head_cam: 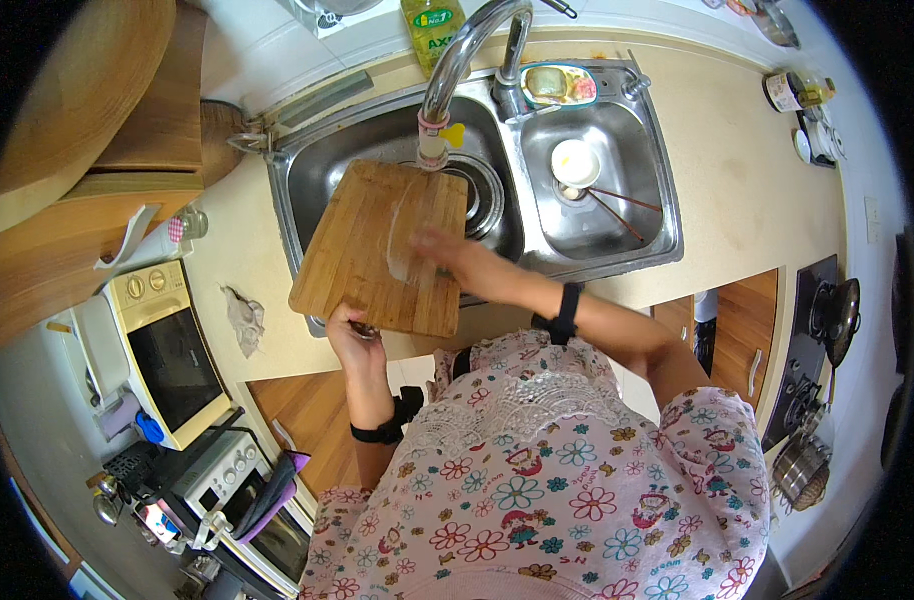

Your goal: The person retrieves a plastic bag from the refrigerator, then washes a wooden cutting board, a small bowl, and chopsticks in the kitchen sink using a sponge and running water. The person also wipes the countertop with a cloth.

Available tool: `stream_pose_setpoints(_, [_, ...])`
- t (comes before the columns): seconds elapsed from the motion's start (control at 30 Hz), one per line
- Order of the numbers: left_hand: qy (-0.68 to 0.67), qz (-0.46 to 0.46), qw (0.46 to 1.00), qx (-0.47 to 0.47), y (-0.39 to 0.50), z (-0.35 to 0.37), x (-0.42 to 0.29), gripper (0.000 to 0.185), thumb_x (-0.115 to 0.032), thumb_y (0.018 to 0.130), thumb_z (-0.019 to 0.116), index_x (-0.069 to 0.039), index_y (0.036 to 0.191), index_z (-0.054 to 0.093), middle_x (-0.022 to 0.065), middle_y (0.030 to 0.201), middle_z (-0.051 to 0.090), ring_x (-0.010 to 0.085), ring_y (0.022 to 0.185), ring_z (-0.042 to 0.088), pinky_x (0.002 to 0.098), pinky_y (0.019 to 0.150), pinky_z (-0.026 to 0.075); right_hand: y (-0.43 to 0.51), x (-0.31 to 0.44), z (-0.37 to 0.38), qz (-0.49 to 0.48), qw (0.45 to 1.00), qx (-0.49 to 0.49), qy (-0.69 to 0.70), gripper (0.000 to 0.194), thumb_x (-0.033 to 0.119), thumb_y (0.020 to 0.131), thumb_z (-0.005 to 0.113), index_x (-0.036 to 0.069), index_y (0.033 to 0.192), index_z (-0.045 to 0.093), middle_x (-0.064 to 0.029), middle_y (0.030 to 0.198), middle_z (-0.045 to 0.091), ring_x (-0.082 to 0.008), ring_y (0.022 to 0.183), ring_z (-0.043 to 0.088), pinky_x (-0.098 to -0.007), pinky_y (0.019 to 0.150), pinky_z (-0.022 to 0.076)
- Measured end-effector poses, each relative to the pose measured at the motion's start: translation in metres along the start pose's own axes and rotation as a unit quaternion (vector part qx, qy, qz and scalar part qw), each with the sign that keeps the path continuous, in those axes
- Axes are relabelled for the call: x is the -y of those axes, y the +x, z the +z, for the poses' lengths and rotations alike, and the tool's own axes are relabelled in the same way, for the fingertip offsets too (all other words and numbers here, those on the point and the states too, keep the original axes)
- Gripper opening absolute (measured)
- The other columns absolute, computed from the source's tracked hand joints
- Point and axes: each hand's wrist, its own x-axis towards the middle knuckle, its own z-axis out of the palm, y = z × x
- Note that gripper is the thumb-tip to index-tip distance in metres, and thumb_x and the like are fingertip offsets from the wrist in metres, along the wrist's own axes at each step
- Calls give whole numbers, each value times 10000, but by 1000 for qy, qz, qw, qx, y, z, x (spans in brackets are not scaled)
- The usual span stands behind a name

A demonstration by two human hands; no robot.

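A wooden cutting board [352, 247] slants over the left basin of a stainless steel double sink [322, 165], under the spout of a curved chrome faucet [457, 56]. My left hand [357, 341] grips its lower edge by a metal-rimmed hole. Blurred by motion, my right hand [457, 259] lies over the right part of the board, fingers extended; whether it touches the wood I cannot tell. A wet streak shows on the board beside the fingers. Behind the board, a round metal drain fitting [483, 195] is partly hidden.
In the right basin are a white bowl [575, 163] and brown chopsticks [625, 201]. A soap dish [580, 86] sits behind it, and an oil bottle [430, 37] stands behind the faucet. A crumpled cloth [244, 319] lies on the left counter near a microwave [173, 360].
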Motion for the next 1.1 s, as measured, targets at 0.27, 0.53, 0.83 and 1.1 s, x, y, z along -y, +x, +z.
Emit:
stream_pose_setpoints(0.27, [-24,-1,999,26,-10,-4,-2,186,-56,616,546,-90,799,549,-10,774,578,138,627,545,238,513,391,40,-69,-50,-11,984,-61,-170,416,66,819,613,56,1233,570,-198,1318,526,-377,1240,476,-414,1024,418])
stream_pose_setpoints(0.53, [2,11,999,51,-2,-4,3,138,-29,628,541,-114,722,487,-53,649,475,89,529,434,213,478,297,50,-31,10,-88,983,-29,-158,563,-2,805,560,-54,1346,410,-269,1431,371,-409,1357,325,-445,1109,296])
stream_pose_setpoints(0.83, [-34,-57,993,99,22,-6,5,315,-15,619,518,-34,925,591,47,914,612,215,830,591,341,724,486,20,70,2,-147,979,135,30,657,-44,856,485,34,1471,269,-176,1527,277,-299,1442,200,-383,1159,235])
stream_pose_setpoints(1.1, [-63,-22,996,55,17,0,1,259,-32,629,527,-51,882,583,37,928,620,211,835,588,316,760,466,27,17,-34,-64,992,52,-94,675,-45,770,567,24,1416,385,-192,1419,436,-330,1346,386,-414,1101,348])
